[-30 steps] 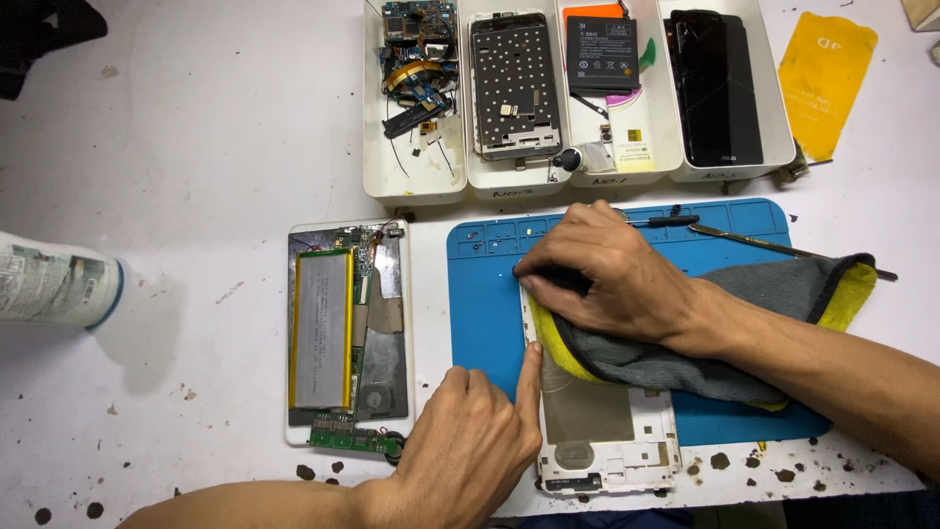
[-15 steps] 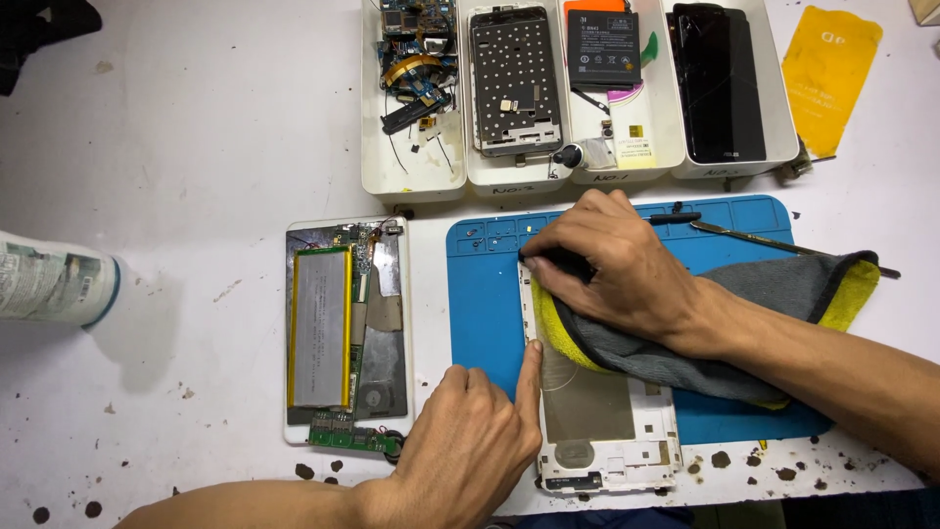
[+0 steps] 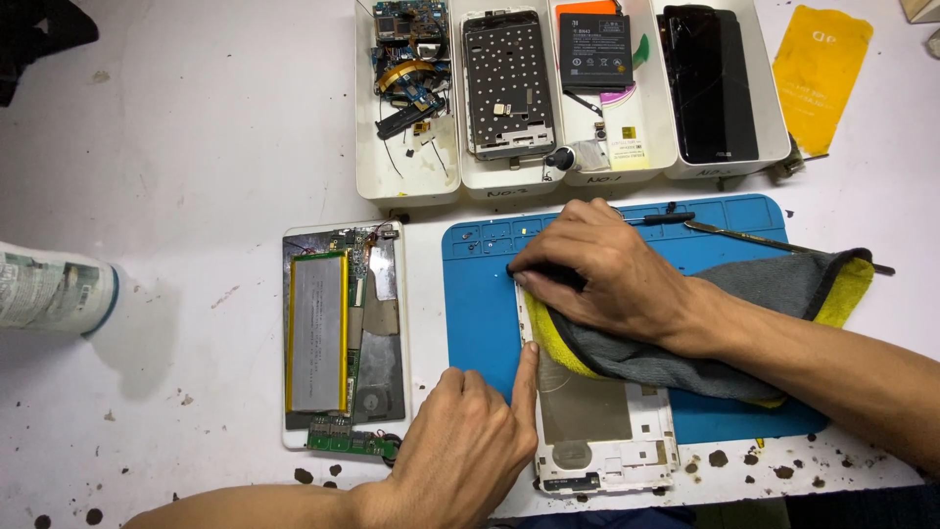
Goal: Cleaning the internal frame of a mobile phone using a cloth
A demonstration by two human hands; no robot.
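Note:
My right hand (image 3: 602, 279) presses a grey and yellow cloth (image 3: 744, 323) down on the upper part of a white phone frame (image 3: 602, 431) that lies on a blue work mat (image 3: 480, 304). My left hand (image 3: 465, 451) rests at the frame's left edge, index finger stretched along its side, holding it still. The frame's metal inner plate shows below the cloth. An opened tablet (image 3: 343, 333) with a silver battery lies just left of the mat.
White trays at the back hold small circuit parts (image 3: 406, 73), a metal phone chassis (image 3: 507, 83), a dark battery (image 3: 594, 49) and a black phone (image 3: 710, 83). A yellow packet (image 3: 821, 64), a metal pry tool (image 3: 774, 243) and a spray bottle (image 3: 49, 291) lie around.
My right hand has slid the cloth slightly up and left over the frame. My left hand stays in place.

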